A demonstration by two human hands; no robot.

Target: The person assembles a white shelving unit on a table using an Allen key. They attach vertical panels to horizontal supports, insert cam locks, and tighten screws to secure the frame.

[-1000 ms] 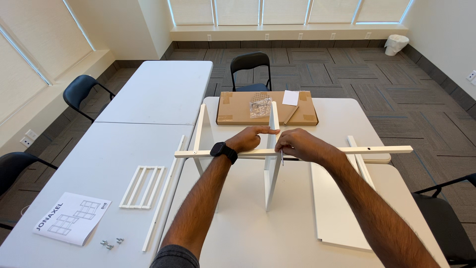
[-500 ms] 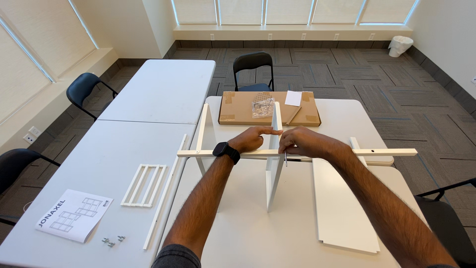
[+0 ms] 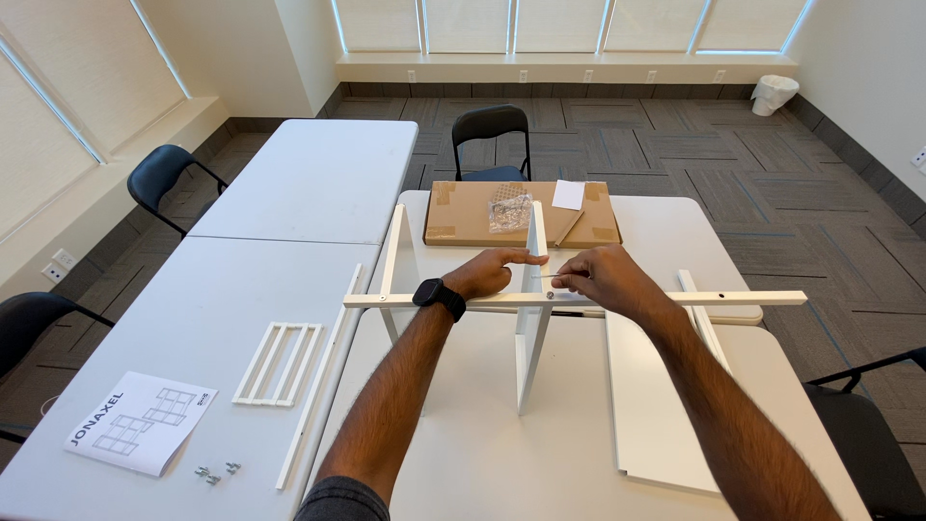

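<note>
Hands have barely moved since a moment ago: your left hand (image 3: 487, 272) still steadies the upright white panel (image 3: 531, 318) where the long white rail (image 3: 675, 299) crosses it. Your right hand (image 3: 603, 280) pinches a thin tool, maybe a key; its tip and the screw are too small to see.

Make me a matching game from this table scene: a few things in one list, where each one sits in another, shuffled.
Things:
1. cardboard box
2. leaflet
3. screws
4. left hand

Places:
A. beside the leaflet, near table edge
B. far end of the table
C. on the upright white panel
D. near left corner

Pairs: 1-B, 2-D, 3-A, 4-C
</note>
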